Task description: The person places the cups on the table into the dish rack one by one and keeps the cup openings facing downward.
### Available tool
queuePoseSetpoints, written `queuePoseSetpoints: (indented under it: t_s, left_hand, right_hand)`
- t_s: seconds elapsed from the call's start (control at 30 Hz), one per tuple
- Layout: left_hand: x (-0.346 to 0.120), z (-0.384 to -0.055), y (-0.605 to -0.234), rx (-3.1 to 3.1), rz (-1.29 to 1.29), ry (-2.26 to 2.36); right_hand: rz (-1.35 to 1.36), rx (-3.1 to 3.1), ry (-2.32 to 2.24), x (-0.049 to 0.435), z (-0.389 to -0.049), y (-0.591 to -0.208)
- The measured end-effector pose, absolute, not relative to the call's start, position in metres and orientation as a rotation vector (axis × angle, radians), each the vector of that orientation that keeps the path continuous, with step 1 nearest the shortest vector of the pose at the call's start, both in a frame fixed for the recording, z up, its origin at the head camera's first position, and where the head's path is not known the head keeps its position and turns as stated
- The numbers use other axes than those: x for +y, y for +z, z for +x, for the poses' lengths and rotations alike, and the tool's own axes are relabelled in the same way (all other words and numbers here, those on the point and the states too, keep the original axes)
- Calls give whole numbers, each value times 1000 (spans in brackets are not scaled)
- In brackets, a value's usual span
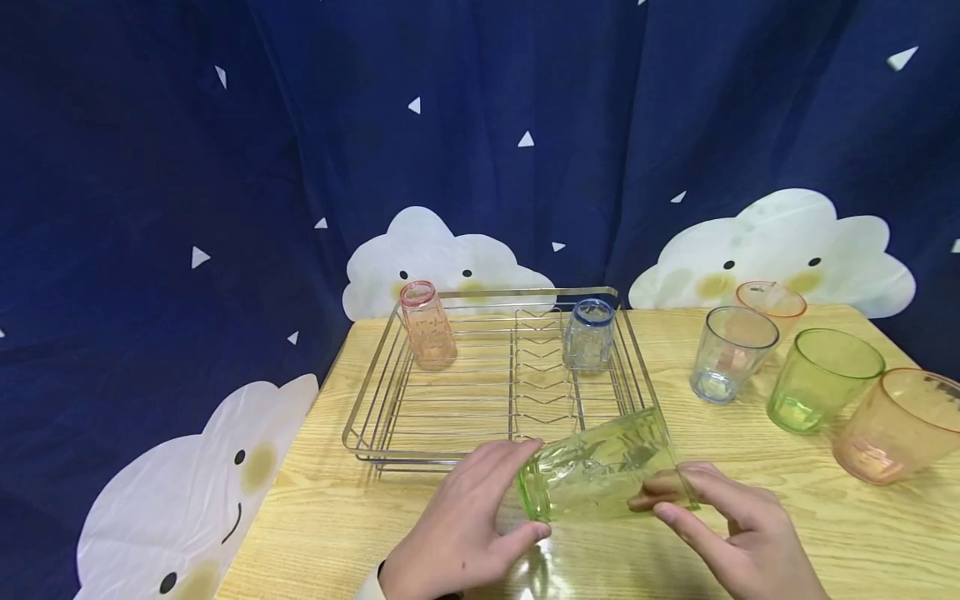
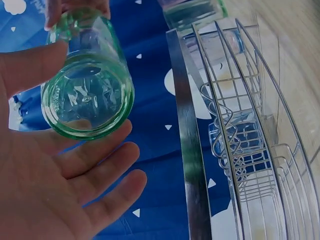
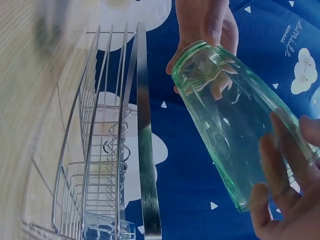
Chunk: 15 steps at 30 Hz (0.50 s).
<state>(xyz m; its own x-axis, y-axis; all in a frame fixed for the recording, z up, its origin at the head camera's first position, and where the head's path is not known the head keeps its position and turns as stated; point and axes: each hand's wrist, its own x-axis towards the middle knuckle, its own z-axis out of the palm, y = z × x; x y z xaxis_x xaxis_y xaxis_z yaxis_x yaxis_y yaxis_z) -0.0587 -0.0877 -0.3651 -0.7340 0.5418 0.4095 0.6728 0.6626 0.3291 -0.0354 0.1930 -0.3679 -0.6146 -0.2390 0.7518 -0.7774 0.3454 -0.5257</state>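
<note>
A clear green glass [image 1: 600,471] is held tilted nearly on its side in front of the dish rack, its base toward the left. My left hand [image 1: 472,517] grips it around the base end, thumb on one side and fingers on the other; the left wrist view shows the round base [image 2: 87,97] between them. At the rim end, my right hand [image 1: 738,521] pinches the wall, with fingers [image 3: 280,160] visible through the glass. A pink glass [image 1: 431,329] and a blue glass [image 1: 590,337] stand upside down in the wire dish rack [image 1: 450,457].
On the right of the wooden table [image 1: 300,517] stand upright glasses: a blue one [image 1: 731,354], a green one [image 1: 825,379], an orange one [image 1: 896,425] and a pink-rimmed one [image 1: 780,302] behind. A dark blue curtain [image 1: 465,125] with white clouds hangs behind.
</note>
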Motion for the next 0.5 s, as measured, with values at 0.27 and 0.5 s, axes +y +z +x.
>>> queuePoseSetpoints:
  t_s: [0.27, 0.5]
  left_hand:
    - [-90, -60, -364, -2520, -965, -763]
    - [-90, -61, -363, -2378, -1033, -860]
  right_hand:
    - [762, -2195, 1165, 197, -33, -367]
    - [710, -2183, 1263, 198, -35, -373]
